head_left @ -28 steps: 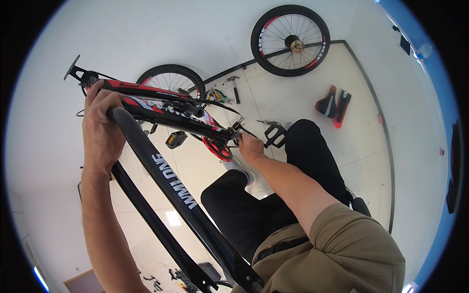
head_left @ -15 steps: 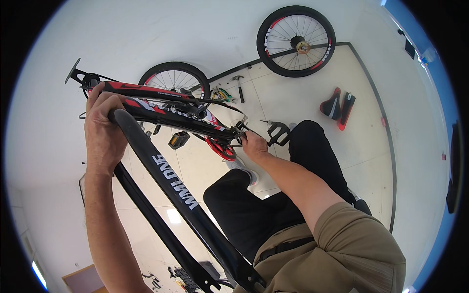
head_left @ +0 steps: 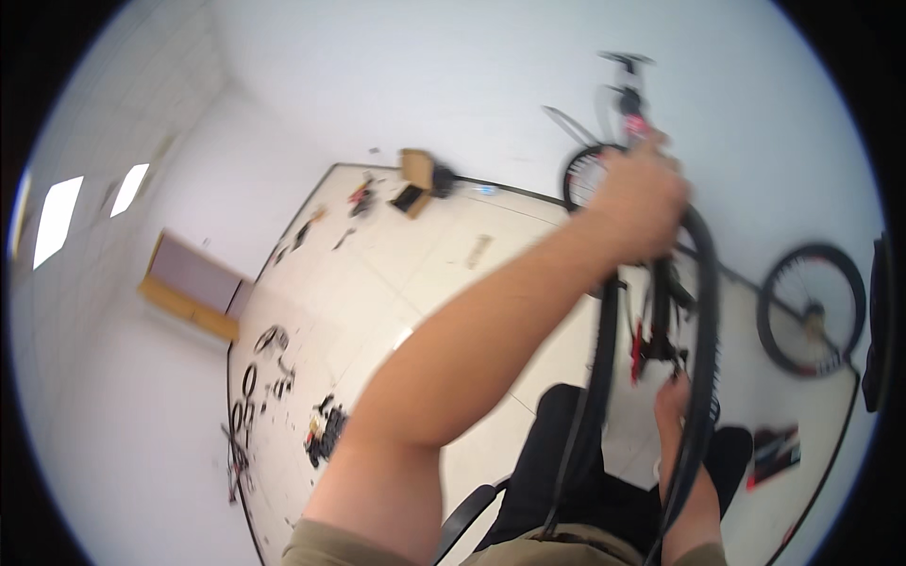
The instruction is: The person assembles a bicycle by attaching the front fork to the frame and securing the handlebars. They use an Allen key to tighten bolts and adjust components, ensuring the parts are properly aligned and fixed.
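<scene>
I hold a partly dismantled black, red and white bicycle frame (head_left: 661, 300) tilted in front of me, its long black fork (head_left: 700, 377) reaching back toward my body. My left hand (head_left: 646, 203) is closed round the fork's upper end by the head of the frame. Lower down, partly behind a fork leg, my right hand (head_left: 670, 401) is closed at the crank (head_left: 678, 357), beside the red chainring (head_left: 636, 351). Motion smears its fingers somewhat. Above my left hand a black bracket-like end (head_left: 627, 58) of the frame sticks up against the wall.
A loose wheel (head_left: 812, 311) leans at the right wall; another wheel (head_left: 578, 181) shows behind my left hand. A black and red saddle (head_left: 774, 455) lies at the lower right. Left, bicycle parts (head_left: 243, 415) and tools (head_left: 326, 432) lie about; a cardboard box (head_left: 415, 170) stands farther back.
My view has swung left, bringing the left side of the room into sight. Frame and hands now appear farther right, the frame more upright in the picture. Both hands keep their holds.
</scene>
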The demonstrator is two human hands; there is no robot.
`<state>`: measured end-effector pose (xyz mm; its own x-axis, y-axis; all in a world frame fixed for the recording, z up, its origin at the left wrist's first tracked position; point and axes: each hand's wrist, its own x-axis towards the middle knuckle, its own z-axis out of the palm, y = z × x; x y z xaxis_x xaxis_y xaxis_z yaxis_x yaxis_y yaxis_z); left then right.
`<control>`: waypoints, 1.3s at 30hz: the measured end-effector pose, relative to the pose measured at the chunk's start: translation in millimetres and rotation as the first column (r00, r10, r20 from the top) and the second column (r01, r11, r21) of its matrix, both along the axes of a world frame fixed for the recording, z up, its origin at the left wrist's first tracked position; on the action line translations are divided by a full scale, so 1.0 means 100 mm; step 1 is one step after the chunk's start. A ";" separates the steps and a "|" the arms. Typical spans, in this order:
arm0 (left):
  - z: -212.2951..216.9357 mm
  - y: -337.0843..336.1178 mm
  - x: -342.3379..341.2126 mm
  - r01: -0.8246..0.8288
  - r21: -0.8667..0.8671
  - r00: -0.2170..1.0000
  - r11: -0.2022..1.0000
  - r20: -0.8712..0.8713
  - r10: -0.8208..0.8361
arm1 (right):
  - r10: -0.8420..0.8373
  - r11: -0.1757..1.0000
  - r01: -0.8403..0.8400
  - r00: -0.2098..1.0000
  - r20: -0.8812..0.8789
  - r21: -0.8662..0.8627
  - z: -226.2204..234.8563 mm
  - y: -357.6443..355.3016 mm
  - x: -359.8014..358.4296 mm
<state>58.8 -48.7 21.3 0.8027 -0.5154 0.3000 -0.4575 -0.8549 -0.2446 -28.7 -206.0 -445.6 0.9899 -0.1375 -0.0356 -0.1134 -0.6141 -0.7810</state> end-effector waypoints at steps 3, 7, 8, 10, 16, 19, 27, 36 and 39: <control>0.08 -0.09 -0.07 -0.041 0.038 0.997 0.998 -0.059 0.043 | 0.024 1.000 -0.024 0.998 0.059 -0.004 0.06 0.07 0.02; 0.12 -0.02 -0.05 -0.048 -0.018 0.994 0.999 -0.097 0.046 | -0.021 0.997 0.031 0.990 0.136 -0.073 -0.16 -0.05 0.06; 0.16 -0.04 -0.02 -0.049 -0.015 0.995 0.999 -0.092 0.048 | -0.034 0.996 0.045 0.989 0.142 -0.073 -0.21 -0.08 0.12; 0.04 -0.09 -0.08 -0.059 -0.006 0.993 0.998 -0.103 0.058 | -0.055 0.995 0.065 0.989 0.134 -0.072 -0.23 -0.10 0.02; 0.04 -0.07 -0.11 -0.060 -0.057 0.992 0.997 -0.117 0.053 | -0.008 0.999 0.016 0.978 0.210 -0.036 -0.27 -0.16 0.04; 0.04 -0.02 -0.08 -0.076 -0.041 0.990 0.996 -0.122 0.070 | 0.009 1.000 -0.013 0.963 0.268 0.014 -0.30 -0.11 0.04; 0.03 -0.03 -0.04 -0.058 -0.037 0.995 0.998 -0.081 0.055 | 0.074 0.991 -0.027 0.926 0.371 -0.130 -0.79 -0.25 0.12; 0.05 0.00 -0.08 -0.035 -0.062 0.995 0.997 -0.099 0.029 | 0.067 0.997 -0.072 0.985 0.160 0.026 -0.58 -0.18 -0.01; 0.04 -0.01 -0.07 -0.003 -0.072 0.997 0.997 -0.073 -0.003 | 0.099 0.993 -0.081 0.963 0.252 -0.080 -0.60 -0.20 0.01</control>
